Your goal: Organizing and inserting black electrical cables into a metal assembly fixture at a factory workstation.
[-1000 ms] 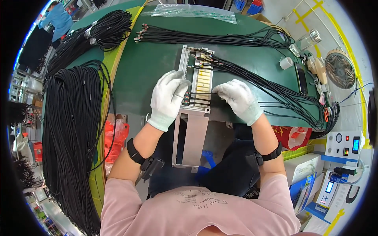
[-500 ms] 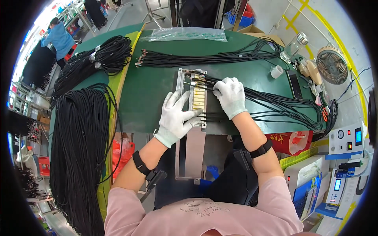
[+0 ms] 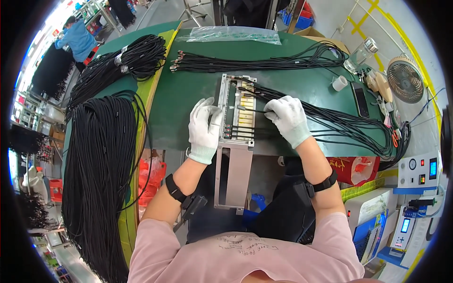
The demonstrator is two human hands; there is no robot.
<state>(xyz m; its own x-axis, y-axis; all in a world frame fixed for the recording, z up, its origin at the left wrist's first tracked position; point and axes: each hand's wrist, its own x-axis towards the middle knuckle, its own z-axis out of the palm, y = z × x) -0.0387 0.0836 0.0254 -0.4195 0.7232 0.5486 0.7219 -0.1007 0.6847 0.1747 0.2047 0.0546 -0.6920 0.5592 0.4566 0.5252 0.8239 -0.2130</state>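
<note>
A metal fixture (image 3: 222,101) with a row of pale yellow slotted blocks (image 3: 246,115) lies across the table's front edge. Black cables (image 3: 311,106) run into its far and near slots from the right. My right hand (image 3: 289,120), in a white glove, is just right of the fixture, its fingertips pinching one black cable (image 3: 257,111). That cable's end reaches over the middle blocks. Left of the fixture, my gloved left hand (image 3: 204,127) is beside the metal rail, fingers loosely bent and a little apart. Nothing shows in it.
Bundles of black cable (image 3: 99,155) hang over the left side, beside a yellow-edged board (image 3: 146,101). More cables (image 3: 236,63) lie behind the fixture. At right are a white cup (image 3: 339,83), a phone (image 3: 360,100), a glass bottle (image 3: 361,54) and a fan (image 3: 404,79).
My left hand has come off the fixture's near cables and drawn back to the left. My right hand keeps its pinch; the cable end has shifted toward the middle slots. The whole view has shifted slightly.
</note>
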